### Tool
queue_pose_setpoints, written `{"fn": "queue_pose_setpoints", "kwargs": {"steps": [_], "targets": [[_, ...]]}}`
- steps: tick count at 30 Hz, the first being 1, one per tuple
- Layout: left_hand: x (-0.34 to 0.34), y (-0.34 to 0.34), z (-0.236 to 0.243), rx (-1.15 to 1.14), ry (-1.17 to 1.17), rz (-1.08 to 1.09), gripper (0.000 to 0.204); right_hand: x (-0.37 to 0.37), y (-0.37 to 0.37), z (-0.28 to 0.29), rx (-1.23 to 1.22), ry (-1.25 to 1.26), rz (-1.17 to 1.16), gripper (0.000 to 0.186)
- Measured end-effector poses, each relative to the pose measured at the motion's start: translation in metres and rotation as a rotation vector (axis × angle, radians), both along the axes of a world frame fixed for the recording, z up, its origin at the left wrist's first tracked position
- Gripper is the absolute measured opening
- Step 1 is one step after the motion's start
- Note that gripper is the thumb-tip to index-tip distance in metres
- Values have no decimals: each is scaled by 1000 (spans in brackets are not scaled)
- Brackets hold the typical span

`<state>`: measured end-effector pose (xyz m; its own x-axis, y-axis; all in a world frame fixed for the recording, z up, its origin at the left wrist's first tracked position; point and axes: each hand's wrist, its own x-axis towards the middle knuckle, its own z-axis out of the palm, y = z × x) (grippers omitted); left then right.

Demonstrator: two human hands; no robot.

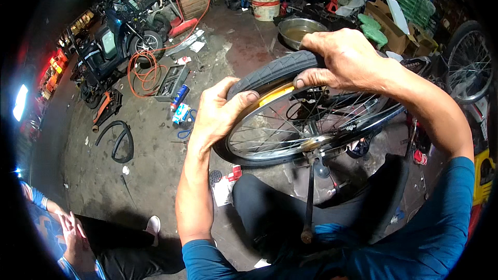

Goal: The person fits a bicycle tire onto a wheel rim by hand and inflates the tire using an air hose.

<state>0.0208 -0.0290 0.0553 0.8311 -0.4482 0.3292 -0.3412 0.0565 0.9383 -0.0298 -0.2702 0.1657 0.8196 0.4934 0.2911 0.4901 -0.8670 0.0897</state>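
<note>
Two grips going: left hand (215, 114) and right hand (343, 61) both gripping the tire (280, 70), thumbs (240, 102) by the yellow strip (276, 94), likely so I can press evenly. Wheel (311, 142) sits tilted in front of my knees (252, 192), probably for easy reach.

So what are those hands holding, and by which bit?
A black bicycle tyre: the left hand grips its left side, the right hand its top.
</note>
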Motion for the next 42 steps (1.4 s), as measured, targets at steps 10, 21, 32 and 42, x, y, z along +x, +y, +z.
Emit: {"fn": "queue_pose_setpoints", "kwargs": {"steps": [10,21,32,42], "targets": [[-19,29,-73,113,-387,395,55,-13,-80,-19,211,-173,24,47],[4,18,-37,34,-260,68,40,-4,-25,-5,115,-68,64,54],[26,20,-3,121,-12,-157,29,-6,-38,-15,200,-125,-34,58],[-17,22,-64,144,-589,409,44,-15,-71,-25,229,-192,-26,59]]}}
